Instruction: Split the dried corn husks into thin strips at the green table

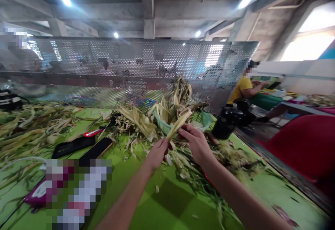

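A pale yellow-green corn husk (180,122) is held up at a slant above the green table (141,191). My left hand (158,152) is closed round its lower end. Higher up, the fingers of my right hand (194,141) pinch the husk's right edge. Just behind my hands sits a light green plastic basket (206,119) with more dry husks (163,109) standing in it. A heap of husks (138,120) lies left of the basket. Loose green strips (183,162) and scraps lie under my right forearm.
At left lie a red box cutter (92,132), a black phone-like slab (95,150) and a purple device (36,195) with cords. More husks (28,125) cover the far left. A black tumbler (227,122) stands right; beyond are a red chair (300,146) and a person in yellow (238,90). A perforated panel (117,69) stands behind.
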Demonstrator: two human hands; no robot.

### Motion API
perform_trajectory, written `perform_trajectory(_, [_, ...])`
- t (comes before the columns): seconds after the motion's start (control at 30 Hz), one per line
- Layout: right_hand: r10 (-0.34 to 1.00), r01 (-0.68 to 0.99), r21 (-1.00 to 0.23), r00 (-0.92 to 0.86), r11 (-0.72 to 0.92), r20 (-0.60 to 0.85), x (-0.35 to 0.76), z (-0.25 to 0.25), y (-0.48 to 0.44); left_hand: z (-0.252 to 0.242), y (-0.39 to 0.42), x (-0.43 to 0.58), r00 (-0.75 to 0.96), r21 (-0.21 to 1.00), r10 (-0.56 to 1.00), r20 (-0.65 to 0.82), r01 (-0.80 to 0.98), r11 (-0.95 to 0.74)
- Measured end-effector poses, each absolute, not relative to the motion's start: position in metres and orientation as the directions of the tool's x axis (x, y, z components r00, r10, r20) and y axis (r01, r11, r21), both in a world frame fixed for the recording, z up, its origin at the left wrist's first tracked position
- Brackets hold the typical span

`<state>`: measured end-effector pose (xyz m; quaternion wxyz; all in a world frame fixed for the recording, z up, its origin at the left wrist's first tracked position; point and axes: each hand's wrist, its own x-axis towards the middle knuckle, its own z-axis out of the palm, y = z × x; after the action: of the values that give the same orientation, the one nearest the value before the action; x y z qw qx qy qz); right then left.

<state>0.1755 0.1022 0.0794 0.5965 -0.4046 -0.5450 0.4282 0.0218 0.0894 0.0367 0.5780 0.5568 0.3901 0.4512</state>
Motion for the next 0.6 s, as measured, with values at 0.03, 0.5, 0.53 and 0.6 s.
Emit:
perform_trajectory(0.03, [0.951, -0.07, -0.949, 0.044, 0.308, 0.306, 0.1756, 0.0789, 0.1025, 0.0369, 0.0887, 0.0219, 0.296, 0.994, 0.954, 0.048, -0.11, -0.015])
perform_trajectory(0.5, [0.955, -0.08, -0.958, 0.135, 0.277, 0.265, 0.173, 0.0829, 0.0979, 0.0339, 0.0904, 0.0249, 0.202, 0.984, 0.978, 0.049, -0.175, -0.013])
perform_trajectory(0.53, [0.951, -0.072, -0.956, 0.143, 0.285, 0.273, 0.1732, 0.0831, 0.0979, 0.0336, 0.0905, 0.0248, 0.198, 0.992, 0.978, 0.069, -0.116, -0.046])
perform_trajectory(0.6, [0.942, -0.059, -0.95, 0.162, 0.306, 0.294, 0.1734, 0.0829, 0.0984, 0.0325, 0.0905, 0.025, 0.205, 0.995, 0.973, 0.102, -0.002, -0.104])
